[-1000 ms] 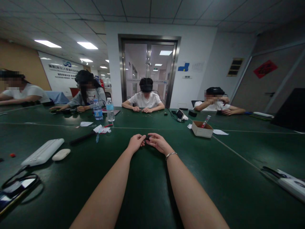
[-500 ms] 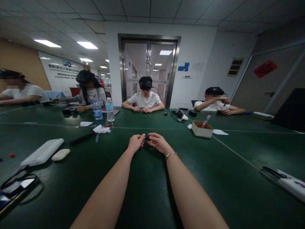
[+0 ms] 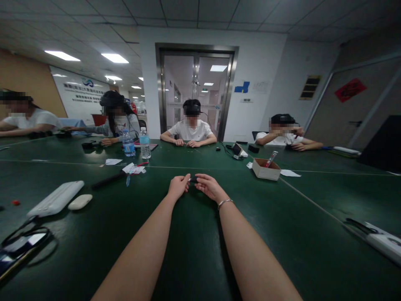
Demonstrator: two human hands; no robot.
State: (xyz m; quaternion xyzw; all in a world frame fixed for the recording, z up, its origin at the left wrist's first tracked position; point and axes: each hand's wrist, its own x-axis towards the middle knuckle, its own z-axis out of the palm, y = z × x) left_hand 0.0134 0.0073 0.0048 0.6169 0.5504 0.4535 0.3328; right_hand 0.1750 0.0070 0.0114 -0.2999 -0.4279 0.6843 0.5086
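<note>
Over the green table, a small black stick with a shiny left end [image 3: 193, 180] spans the gap between my hands. My left hand [image 3: 179, 187] pinches it at the shiny end, thumb on top and fingers curled beneath. The other end is in the fingertips of my right hand [image 3: 209, 186], which has a metal bangle at the wrist. Both hands are closed and slightly above the tabletop or resting on it; I cannot tell which. The fingers hide the stick's two ends, and it is too small for its exact kind to show.
Two water bottles [image 3: 145, 143], paper scraps [image 3: 133, 168] and a long black object [image 3: 108, 180] lie ahead-left. A white pouch [image 3: 56, 198], a white oval case [image 3: 80, 202] and a phone [image 3: 21, 255] sit at left. An open box [image 3: 266, 170] stands ahead-right. Several people sit across the table.
The fingers of my right hand have shifted slightly, and more of the black stick shows between the hands. My left hand keeps its pinch.
</note>
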